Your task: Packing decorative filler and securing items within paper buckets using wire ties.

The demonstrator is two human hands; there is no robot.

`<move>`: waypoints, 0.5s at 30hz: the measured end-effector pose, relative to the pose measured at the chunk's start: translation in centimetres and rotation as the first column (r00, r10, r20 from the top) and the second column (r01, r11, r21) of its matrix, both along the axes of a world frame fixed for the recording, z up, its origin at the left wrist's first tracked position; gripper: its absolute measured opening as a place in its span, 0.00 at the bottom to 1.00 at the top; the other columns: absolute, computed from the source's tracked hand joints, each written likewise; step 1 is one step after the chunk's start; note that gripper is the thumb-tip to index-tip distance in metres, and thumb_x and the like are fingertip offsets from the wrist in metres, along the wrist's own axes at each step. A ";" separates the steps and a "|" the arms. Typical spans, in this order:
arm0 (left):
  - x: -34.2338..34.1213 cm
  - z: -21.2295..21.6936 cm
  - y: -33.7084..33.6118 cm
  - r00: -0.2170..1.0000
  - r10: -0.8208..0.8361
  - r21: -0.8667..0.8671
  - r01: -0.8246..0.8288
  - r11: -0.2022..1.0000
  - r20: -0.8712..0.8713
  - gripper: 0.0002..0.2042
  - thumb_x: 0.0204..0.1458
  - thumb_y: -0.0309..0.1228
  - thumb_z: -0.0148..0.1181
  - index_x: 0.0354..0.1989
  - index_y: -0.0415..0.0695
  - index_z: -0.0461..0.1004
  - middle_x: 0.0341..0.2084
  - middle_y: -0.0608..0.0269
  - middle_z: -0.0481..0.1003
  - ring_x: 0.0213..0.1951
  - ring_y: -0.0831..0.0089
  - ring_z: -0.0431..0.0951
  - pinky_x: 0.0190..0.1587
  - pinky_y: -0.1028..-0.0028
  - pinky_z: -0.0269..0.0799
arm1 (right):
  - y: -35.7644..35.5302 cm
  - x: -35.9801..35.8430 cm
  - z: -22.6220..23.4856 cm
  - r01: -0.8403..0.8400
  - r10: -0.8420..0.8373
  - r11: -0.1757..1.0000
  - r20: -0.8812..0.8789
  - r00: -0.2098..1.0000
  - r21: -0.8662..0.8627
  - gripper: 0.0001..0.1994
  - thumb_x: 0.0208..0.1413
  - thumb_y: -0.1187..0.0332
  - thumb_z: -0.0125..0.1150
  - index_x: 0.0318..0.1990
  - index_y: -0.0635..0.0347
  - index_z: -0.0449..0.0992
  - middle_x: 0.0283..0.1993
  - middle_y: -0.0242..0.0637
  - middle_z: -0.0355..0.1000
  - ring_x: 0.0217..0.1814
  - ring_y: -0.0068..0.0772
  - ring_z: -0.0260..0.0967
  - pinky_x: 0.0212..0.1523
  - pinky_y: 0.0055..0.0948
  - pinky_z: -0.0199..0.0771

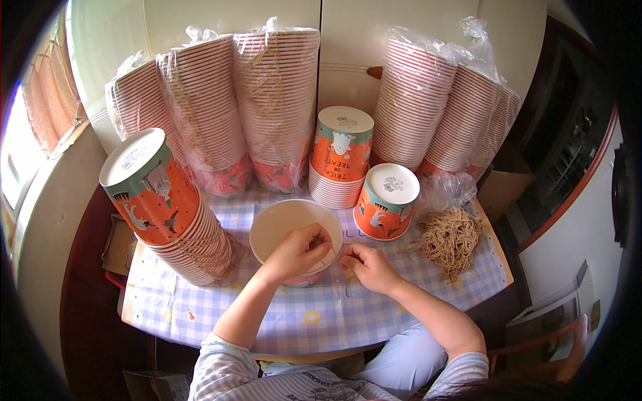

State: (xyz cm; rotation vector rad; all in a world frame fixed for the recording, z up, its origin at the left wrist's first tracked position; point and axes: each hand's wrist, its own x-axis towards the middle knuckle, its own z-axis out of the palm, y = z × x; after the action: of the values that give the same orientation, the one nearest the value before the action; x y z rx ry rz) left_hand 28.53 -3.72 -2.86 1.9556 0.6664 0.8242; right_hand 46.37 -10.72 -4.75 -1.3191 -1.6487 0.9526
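Observation:
An open paper bucket (267, 224), pale inside, stands upright near the middle of the table. My left hand (302, 252) reaches over its opening, fingers pinched at the right side of the rim on a thin cord. Just outside that rim, my right hand (369, 267) is closed in a pinch on the cord, a thin loop of which hangs below the fingers. The cord's exact path between the hands is too fine to follow. Right of my right hand lies a tangled heap of tan cords (450, 242).
An orange and green bucket (386, 204) sits upside down behind my right hand. Inverted bucket stacks stand at the left (157, 194) and back centre (341, 150). Tall plastic-wrapped stacks (277, 100) line the back. A checked cloth (267, 327) covers the table.

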 end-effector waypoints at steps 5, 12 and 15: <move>0.1 -0.1 -0.1 1.000 0.019 0.005 -0.019 1.000 0.018 0.06 0.47 0.27 0.52 0.28 0.36 0.68 0.18 0.62 0.71 0.21 0.80 0.69 0.23 0.77 0.64 | 0.1 0.2 -0.3 -0.016 0.016 1.000 0.016 1.000 0.010 0.07 0.52 0.69 0.51 0.33 0.63 0.70 0.25 0.38 0.72 0.27 0.29 0.69 0.29 0.27 0.66; 0.2 0.3 -0.3 0.997 0.063 0.053 -0.060 0.997 -0.041 0.07 0.47 0.28 0.53 0.28 0.36 0.69 0.19 0.59 0.72 0.22 0.74 0.72 0.25 0.75 0.66 | -0.1 0.3 0.0 -0.047 0.047 0.999 0.078 0.996 -0.001 0.06 0.50 0.70 0.51 0.33 0.62 0.70 0.25 0.40 0.71 0.28 0.34 0.70 0.30 0.30 0.67; 0.3 0.2 -0.5 0.993 0.105 0.090 -0.099 0.991 -0.063 0.07 0.47 0.29 0.52 0.28 0.37 0.69 0.19 0.57 0.73 0.22 0.70 0.73 0.25 0.73 0.66 | -0.3 0.1 0.6 -0.062 0.053 0.997 0.175 0.983 0.045 0.04 0.48 0.73 0.51 0.32 0.62 0.70 0.26 0.40 0.71 0.28 0.33 0.69 0.31 0.29 0.67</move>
State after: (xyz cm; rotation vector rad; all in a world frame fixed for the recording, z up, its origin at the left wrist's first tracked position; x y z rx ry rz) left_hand 28.83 -4.23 -2.70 2.0488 0.7877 0.8653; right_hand 46.48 -10.98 -4.14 -1.3590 -1.8407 0.8436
